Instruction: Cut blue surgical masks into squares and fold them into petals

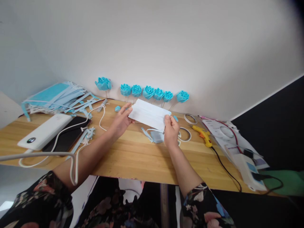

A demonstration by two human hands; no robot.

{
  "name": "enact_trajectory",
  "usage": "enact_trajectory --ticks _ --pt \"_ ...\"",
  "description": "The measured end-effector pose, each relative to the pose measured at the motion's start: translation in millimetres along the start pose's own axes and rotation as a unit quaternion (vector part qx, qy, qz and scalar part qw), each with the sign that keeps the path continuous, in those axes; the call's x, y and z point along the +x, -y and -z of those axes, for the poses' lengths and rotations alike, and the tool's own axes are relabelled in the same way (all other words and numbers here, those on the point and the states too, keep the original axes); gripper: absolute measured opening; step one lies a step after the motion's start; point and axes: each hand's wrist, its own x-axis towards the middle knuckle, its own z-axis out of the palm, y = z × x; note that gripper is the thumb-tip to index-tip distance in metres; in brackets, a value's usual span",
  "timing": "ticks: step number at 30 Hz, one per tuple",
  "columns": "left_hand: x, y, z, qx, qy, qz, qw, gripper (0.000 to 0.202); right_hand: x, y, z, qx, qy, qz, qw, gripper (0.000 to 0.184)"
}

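My left hand (pixel 121 119) and my right hand (pixel 171 129) hold a white pleated face mask sheet (pixel 149 114) stretched between them above the wooden table (pixel 133 158). Each hand pinches one short end of it. Under the sheet lie cut mask scraps and ear loops (pixel 155 135). A row of several blue fabric roses (pixel 148 91) leans against the white wall behind the sheet.
A pile of blue face masks (pixel 55 96) sits at the back left. A white power bank (pixel 45 131) and a dark phone (pixel 67 137) lie left of my arm, with a white cable. A yellow glue gun (pixel 203 134), tape rolls (pixel 190 118) and papers (pixel 228 133) lie on the right.
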Motion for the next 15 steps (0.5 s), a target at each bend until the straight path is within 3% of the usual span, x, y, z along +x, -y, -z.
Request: enact_trajectory --ticks 6,10,12,15 --pt "-9 13 -6.0 -0.064 0.102 0.017 0.993 0.055 4 1 -8 0.156 -0.001 -0.093 0.983 0.043" --pt "-21 31 -8.8 -0.015 0.192 0.051 0.980 0.055 1 0 -12 0.214 0.030 -0.118 0.969 0.044" --pt "-25 34 -10.1 0.026 0.200 0.043 0.978 0.048 -4 0 -13 0.213 0.081 -0.132 0.965 0.042" --pt "-25 35 -10.6 0.049 0.146 0.019 0.988 0.039 -11 -2 -16 0.209 0.145 -0.150 0.956 0.040"
